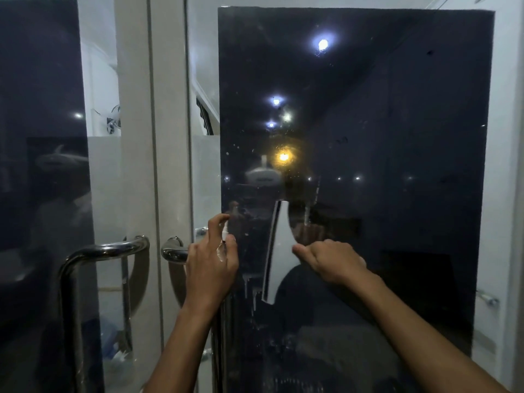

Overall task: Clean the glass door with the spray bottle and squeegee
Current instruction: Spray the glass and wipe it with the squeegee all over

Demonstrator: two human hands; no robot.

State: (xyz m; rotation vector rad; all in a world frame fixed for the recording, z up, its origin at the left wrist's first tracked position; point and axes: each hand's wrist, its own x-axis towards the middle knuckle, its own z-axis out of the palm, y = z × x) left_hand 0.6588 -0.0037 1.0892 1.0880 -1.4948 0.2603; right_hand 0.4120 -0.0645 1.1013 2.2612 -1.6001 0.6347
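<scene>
The dark glass door (368, 123) fills the right of the view and mirrors ceiling lights. My right hand (331, 260) grips the white squeegee (279, 251), whose blade stands nearly upright against the glass at its left side. My left hand (211, 258) is closed around a small clear spray bottle (224, 239), index finger curled over its white nozzle, which faces the glass just left of the squeegee. White drips run down the glass below the two hands. Most of the bottle is hidden inside the hand.
Two curved chrome pull handles (107, 251) (174, 252) sit left of my left hand on either side of the white door frame (136, 137). Another dark glass panel (39, 137) is at far left. A white wall (507, 165) borders the right edge.
</scene>
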